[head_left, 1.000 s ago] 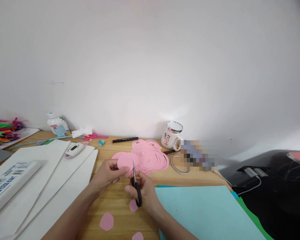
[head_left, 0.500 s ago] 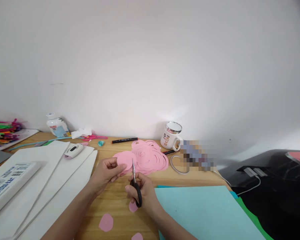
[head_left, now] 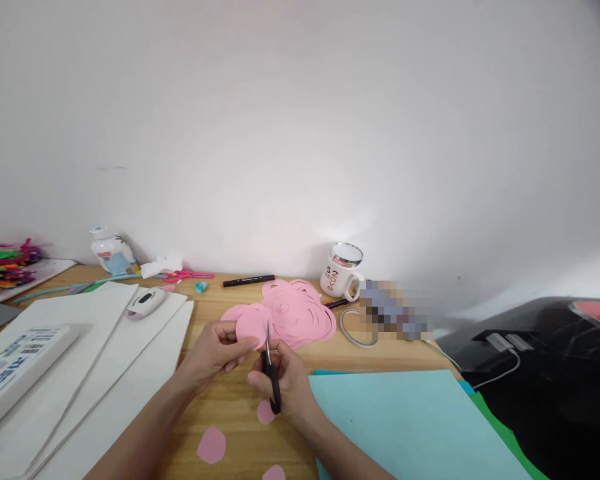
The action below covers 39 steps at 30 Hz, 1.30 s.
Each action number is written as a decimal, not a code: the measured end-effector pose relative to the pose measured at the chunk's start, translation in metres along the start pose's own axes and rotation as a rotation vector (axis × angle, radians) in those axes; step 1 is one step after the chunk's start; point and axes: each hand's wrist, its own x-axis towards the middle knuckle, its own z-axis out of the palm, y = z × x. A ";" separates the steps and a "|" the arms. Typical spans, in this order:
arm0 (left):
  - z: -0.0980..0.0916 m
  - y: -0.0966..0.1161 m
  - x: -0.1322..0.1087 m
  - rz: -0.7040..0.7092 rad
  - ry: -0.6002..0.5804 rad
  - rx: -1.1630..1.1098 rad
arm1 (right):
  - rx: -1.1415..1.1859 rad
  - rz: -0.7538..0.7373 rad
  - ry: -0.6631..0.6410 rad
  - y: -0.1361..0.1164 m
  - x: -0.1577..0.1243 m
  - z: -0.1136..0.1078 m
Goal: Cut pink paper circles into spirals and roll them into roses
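Observation:
My left hand (head_left: 215,352) pinches a round piece of pink paper (head_left: 253,325) and holds it up over the wooden table (head_left: 233,413). My right hand (head_left: 286,383) grips black-handled scissors (head_left: 271,373), blades pointing up into the edge of that pink piece. Just behind lies a pile of pink spiral-cut paper circles (head_left: 295,315). Small pink offcuts (head_left: 212,445) lie on the table below my hands.
White sheets (head_left: 105,353) and a white box (head_left: 15,363) lie at the left, with a small white device (head_left: 147,301) on them. Teal paper (head_left: 410,427) lies at the right beside a black machine (head_left: 555,373). A mug (head_left: 341,272), marker (head_left: 249,281), tape ring (head_left: 356,328) and bottle (head_left: 109,252) stand by the wall.
The scissors and both hands have shifted slightly as the blades work along the pink piece; the paper has turned a little in my left hand.

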 end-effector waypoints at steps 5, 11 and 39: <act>0.000 0.001 0.000 0.005 0.011 0.003 | 0.015 -0.009 -0.009 -0.003 0.000 0.001; -0.001 0.002 0.001 0.021 -0.001 0.012 | 0.015 0.011 -0.008 0.003 0.000 -0.001; 0.006 0.002 -0.001 -0.008 -0.013 -0.046 | 0.024 0.038 -0.001 0.013 -0.001 0.002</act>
